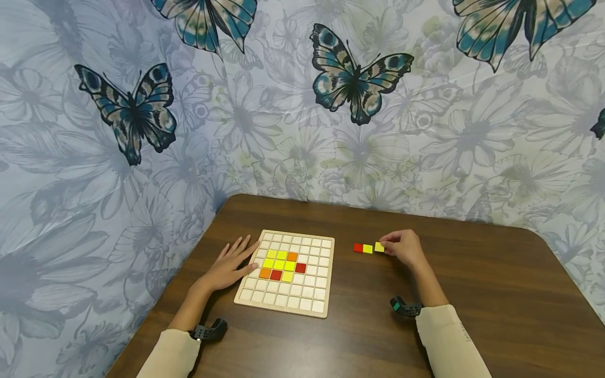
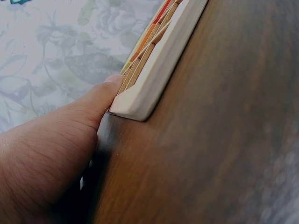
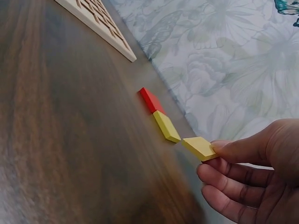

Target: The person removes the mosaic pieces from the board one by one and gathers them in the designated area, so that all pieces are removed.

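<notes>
A wooden grid board (image 1: 284,274) lies on the table with yellow, orange and red square tiles in some of its cells. My left hand (image 1: 232,264) rests at the board's left edge, fingers straight and spread, the thumb touching the rim. In the left wrist view the thumb (image 2: 100,100) lies against the board's corner. My right hand (image 1: 404,248) pinches a yellow tile (image 3: 200,147) between thumb and fingers. Left of it a red tile (image 3: 152,100) and another yellow tile (image 3: 166,127) sit end to end on the table.
The brown wooden table (image 1: 359,336) backs onto a wall covering (image 1: 283,157) printed with flowers and butterflies. A dark band (image 1: 210,331) is on the left wrist, and another band (image 1: 405,306) on the right.
</notes>
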Demonstrator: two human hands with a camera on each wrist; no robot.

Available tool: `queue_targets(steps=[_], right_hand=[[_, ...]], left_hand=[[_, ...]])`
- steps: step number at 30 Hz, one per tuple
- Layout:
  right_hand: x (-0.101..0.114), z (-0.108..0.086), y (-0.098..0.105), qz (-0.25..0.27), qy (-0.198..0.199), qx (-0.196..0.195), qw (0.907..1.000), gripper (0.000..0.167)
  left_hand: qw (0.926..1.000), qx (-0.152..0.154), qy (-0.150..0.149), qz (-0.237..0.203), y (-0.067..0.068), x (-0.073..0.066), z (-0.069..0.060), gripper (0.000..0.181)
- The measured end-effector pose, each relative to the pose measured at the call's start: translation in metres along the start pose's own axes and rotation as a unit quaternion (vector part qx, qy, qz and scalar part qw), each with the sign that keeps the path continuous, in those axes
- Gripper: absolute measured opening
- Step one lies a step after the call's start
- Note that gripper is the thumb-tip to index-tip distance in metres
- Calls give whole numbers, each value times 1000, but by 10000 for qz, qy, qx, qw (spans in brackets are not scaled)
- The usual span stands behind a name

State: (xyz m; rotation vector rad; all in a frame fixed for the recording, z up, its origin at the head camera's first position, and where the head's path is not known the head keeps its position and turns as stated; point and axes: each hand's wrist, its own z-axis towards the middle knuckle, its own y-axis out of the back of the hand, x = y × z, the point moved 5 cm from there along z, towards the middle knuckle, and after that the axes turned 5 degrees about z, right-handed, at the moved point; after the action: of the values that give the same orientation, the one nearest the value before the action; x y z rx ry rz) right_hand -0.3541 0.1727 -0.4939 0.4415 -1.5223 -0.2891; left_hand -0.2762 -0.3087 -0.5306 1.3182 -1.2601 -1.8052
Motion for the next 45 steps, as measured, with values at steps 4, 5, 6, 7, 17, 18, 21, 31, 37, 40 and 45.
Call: queue_targets(steps=[4, 5, 6, 7, 17, 18, 21, 31, 37, 40, 45], right_hand=[[-4, 1, -2, 29, -101, 2, 9999, 14], [-5, 1, -3, 16, -111, 13, 9999, 14], [-6, 1, -3, 8, -125, 13, 9999, 14], [-6, 1, -4, -13, -136, 17, 9999, 14], [-8, 1, -7, -289, -109, -12, 9995, 13], [-8, 0, -7, -321, -100, -12, 9994, 13], [-8, 0, -8, -388, -52, -19, 9992, 12], [-6, 3, -7, -505, 94, -60, 9987, 11], [-4, 3, -6, -569, 107, -75, 9983, 11], [-4, 2, -7, -560, 48, -42, 9984, 12], [1, -1, -6, -507, 136, -143, 9985, 12]], left_hand=[[10000, 10, -16, -10, 1, -1, -1, 70], [10000, 12, -18, -10, 1, -1, -1, 70], [10000, 14, -19, -10, 0, -1, -1, 70], [10000, 18, -16, -13, 1, -2, -1, 70], [10000, -14, -18, -3, 2, -5, -2, 69], [10000, -8, -12, -10, 2, -5, -3, 69], [10000, -29, -6, -26, 1, -5, -4, 69], [9997, -201, -80, -103, 3, -4, -4, 67], [9998, -164, -109, -102, 4, -5, -1, 68], [9999, -93, -89, -81, 3, -5, 0, 69], [10000, -34, -43, 25, 2, -3, -1, 69]])
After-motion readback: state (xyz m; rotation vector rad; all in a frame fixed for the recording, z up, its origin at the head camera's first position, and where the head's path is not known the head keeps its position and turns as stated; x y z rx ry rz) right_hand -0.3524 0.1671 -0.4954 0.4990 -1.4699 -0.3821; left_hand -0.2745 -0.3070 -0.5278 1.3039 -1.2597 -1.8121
